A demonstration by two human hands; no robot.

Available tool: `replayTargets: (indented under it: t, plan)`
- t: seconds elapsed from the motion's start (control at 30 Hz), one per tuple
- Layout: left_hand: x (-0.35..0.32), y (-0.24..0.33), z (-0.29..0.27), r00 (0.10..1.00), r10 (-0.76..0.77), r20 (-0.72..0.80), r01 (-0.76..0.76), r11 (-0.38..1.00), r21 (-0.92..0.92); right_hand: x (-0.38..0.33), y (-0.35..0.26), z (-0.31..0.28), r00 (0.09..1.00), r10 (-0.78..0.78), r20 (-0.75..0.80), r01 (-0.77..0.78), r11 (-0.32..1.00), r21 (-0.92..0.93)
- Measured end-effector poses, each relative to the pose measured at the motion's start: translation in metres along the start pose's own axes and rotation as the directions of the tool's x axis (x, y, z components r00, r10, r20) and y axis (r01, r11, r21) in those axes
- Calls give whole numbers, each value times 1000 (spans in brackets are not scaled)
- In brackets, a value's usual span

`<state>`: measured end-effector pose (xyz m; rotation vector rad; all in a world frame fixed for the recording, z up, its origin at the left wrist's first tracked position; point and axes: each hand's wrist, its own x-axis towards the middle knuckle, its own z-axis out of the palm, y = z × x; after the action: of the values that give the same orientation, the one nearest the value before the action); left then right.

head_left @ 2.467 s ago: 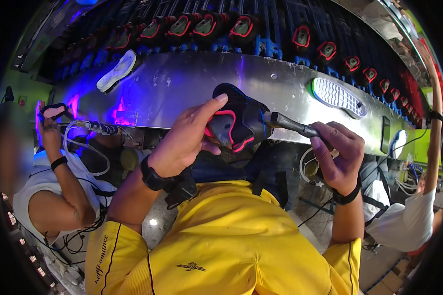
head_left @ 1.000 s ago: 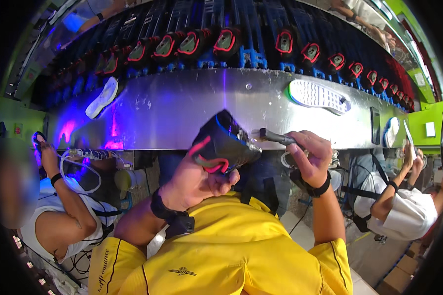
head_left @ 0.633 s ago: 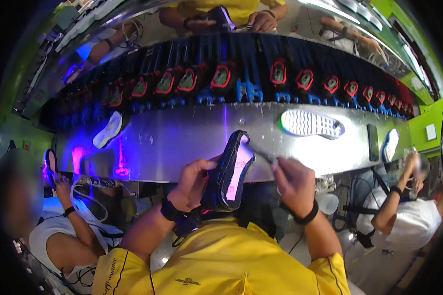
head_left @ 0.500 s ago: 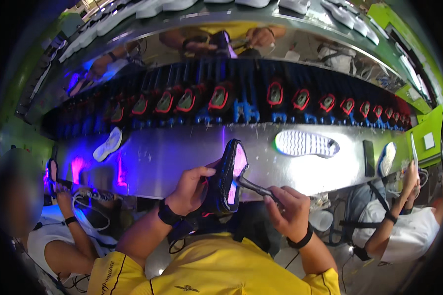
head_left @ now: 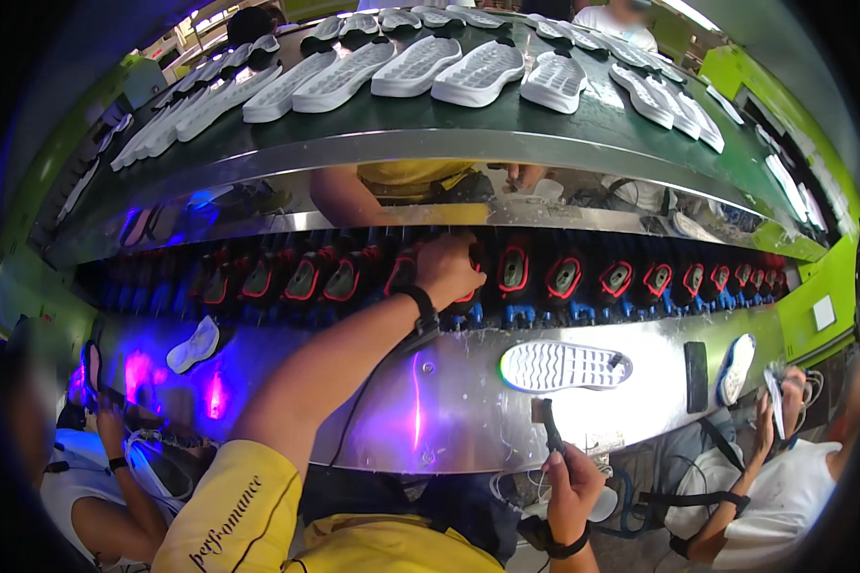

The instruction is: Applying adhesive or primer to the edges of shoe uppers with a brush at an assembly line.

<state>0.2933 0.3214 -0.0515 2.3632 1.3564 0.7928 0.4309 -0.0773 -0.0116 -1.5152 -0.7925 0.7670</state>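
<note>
My left hand reaches forward into the rack row, its fingers closed round a dark shoe upper with red trim, partly hidden by the hand. My right hand stays low near the front edge of the metal bench, gripping a brush by its dark handle, bristle end up. Just beyond the brush lies a white shoe sole, tread side showing, with a small dark bit at its right end.
A blue-footed rack holds a row of similar uppers. Above it, a green conveyor carries many white soles. On the metal bench are a white piece, a black block and another sole. Co-workers sit on both sides.
My left hand has carried the shoe upper forward from in front of me into the rack's gap. My right hand with the brush has drawn back, away from the upper. The view has tilted up.
</note>
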Motion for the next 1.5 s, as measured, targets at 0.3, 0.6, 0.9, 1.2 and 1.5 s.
replayTargets:
  t: [0.3, 0.6, 0.9, 1.2, 1.5]
  plan:
    - [-9, -20, -25, 947, 199, -252, -158, 972, 174, -3, -9, 8, 996, 86, -13, -87, 996, -32]
    - [-88, -143, -120, 990, 136, 26, -138, 947, 289, -62, -33, 34, 996, 82, 40, -83, 996, 29]
    - [-131, -66, -183, 985, -164, 57, 159, 985, 71, -101, -26, 32, 999, 9, 36, -8, 1000, -24]
    - [-285, -74, -192, 953, 11, 302, -100, 955, 280, -132, -7, 40, 993, 55, 107, -60, 997, 53]
    - [-402, -28, -207, 920, 84, 384, -93, 996, 7, -147, 1, 54, 985, 14, 172, -30, 996, 89]
